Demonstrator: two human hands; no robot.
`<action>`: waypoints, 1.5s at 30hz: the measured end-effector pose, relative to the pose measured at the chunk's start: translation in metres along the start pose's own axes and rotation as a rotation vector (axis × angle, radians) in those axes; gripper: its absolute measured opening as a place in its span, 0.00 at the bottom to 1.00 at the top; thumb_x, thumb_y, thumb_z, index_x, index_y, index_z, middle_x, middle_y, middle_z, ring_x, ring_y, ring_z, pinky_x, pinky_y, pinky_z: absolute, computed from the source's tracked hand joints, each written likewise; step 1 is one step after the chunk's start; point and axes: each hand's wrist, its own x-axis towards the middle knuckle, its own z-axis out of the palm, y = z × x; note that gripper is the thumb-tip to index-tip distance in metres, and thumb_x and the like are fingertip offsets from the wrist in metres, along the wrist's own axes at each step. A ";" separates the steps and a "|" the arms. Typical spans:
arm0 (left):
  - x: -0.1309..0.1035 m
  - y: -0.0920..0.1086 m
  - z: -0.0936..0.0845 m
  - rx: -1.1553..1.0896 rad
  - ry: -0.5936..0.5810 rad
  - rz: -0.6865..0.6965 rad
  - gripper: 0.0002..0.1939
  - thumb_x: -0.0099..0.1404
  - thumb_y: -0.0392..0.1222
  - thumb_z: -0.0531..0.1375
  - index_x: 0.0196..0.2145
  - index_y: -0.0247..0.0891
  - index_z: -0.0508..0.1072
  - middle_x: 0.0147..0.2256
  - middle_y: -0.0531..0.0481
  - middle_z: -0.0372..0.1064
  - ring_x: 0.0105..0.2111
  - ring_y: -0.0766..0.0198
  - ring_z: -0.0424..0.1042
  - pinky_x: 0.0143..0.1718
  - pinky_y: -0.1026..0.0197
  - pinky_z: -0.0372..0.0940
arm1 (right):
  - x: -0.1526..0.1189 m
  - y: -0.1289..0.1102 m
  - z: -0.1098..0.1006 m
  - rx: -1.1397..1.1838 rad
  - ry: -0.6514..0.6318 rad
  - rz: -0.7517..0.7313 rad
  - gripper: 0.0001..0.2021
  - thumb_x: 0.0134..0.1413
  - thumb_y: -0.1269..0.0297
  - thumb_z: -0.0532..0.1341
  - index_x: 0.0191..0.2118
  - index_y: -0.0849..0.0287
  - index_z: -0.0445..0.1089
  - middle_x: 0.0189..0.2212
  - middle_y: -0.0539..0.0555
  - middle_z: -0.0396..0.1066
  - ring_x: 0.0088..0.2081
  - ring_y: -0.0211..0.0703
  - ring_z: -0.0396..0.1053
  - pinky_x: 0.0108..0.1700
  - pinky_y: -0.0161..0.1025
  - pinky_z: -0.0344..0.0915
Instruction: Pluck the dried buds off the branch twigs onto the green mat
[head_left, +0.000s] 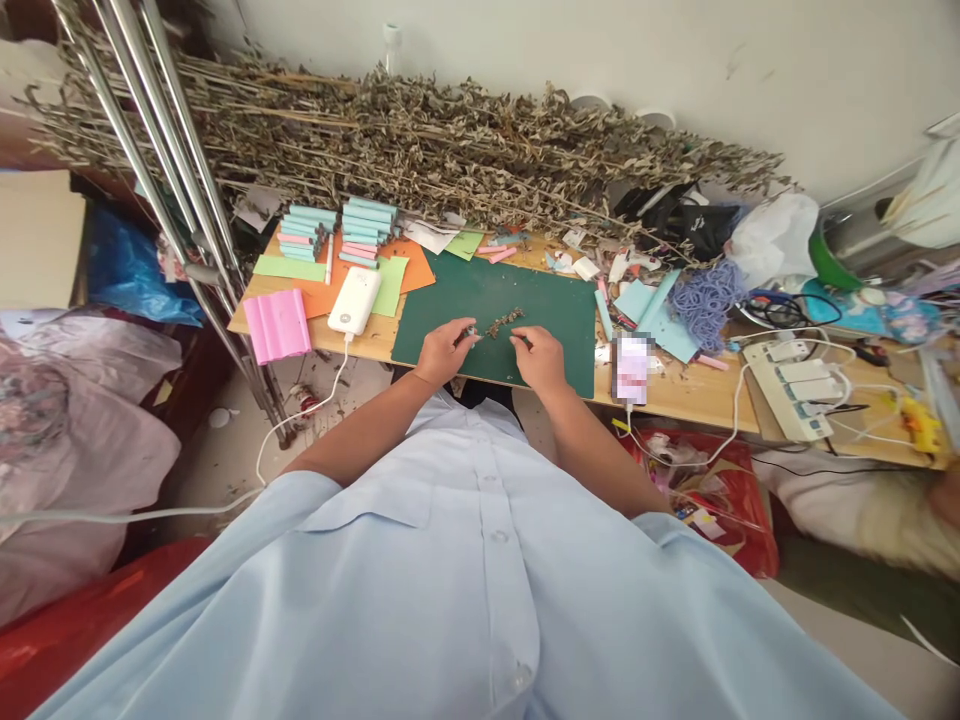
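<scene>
My left hand [446, 350] is at the left part of the green mat [555, 300], its thumb and fingers closed on a small dark bit that looks like dried leaf. Between my two hands lies a short crumbled strip of dried leaves [504, 322] on the mat. Just right of that strip, my right hand [541, 360] has its thumb and forefinger brought together over the mat. Whatever sits between those fingertips is too small to make out.
Bundled dried stalks [420, 130] lie along the wall. Stacked blue and pink paper rolls [367, 225], a white power bank [355, 300] and pink paper [276, 326] are left. A phone [632, 370], purple string [706, 305] and a power strip [795, 385] are right. Metal poles [161, 140] stand left.
</scene>
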 end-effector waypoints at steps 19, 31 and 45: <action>0.000 -0.008 0.002 -0.019 -0.074 0.046 0.10 0.69 0.41 0.66 0.48 0.41 0.80 0.43 0.46 0.82 0.43 0.59 0.79 0.50 0.59 0.71 | 0.050 -0.003 0.018 -0.306 -0.154 -0.020 0.13 0.67 0.66 0.55 0.43 0.55 0.79 0.46 0.61 0.77 0.44 0.52 0.72 0.48 0.45 0.69; -0.001 -0.011 0.003 -0.007 -0.055 0.059 0.10 0.69 0.41 0.68 0.47 0.40 0.81 0.44 0.44 0.82 0.46 0.56 0.80 0.53 0.56 0.72 | 0.035 0.000 -0.002 -0.047 -0.063 0.083 0.08 0.63 0.63 0.55 0.39 0.54 0.72 0.43 0.59 0.77 0.46 0.52 0.73 0.52 0.48 0.69; -0.001 -0.013 0.005 -0.024 -0.056 0.097 0.09 0.69 0.40 0.68 0.47 0.40 0.81 0.43 0.44 0.81 0.45 0.57 0.79 0.52 0.57 0.71 | 0.017 -0.024 -0.012 0.268 -0.085 0.289 0.14 0.59 0.52 0.62 0.42 0.55 0.76 0.26 0.48 0.73 0.28 0.43 0.73 0.35 0.42 0.73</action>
